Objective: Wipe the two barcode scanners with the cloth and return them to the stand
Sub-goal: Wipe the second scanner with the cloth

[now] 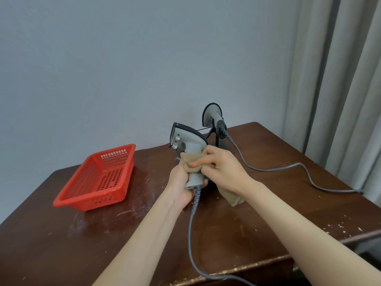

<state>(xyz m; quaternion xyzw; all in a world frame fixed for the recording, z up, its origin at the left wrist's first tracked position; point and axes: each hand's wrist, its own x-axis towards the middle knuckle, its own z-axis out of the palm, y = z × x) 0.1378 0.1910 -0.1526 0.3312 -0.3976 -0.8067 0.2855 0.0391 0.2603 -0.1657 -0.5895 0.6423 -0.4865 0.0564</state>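
Wiping held scanner point(187, 139) above bench point(247, 223) | left hand point(181, 182) gripping handle base | right hand point(222, 166) clutching cloth point(190, 164) round handle | other scanner point(212, 114) sitting on stand point(217, 139) — next probably needing head wiped, then docking

scanner point(188, 141): you hold smooth, matt grey plastic with a black rim.
cloth point(231, 198): soft, fuzzy tan fabric.
table point(82, 240): your dark brown wood, glossy, scuffed with pale scratches.
basket point(90, 198): glossy red perforated plastic.
cable point(190, 234): smooth grey sheath.
curtain point(340, 79): matt grey cloth.
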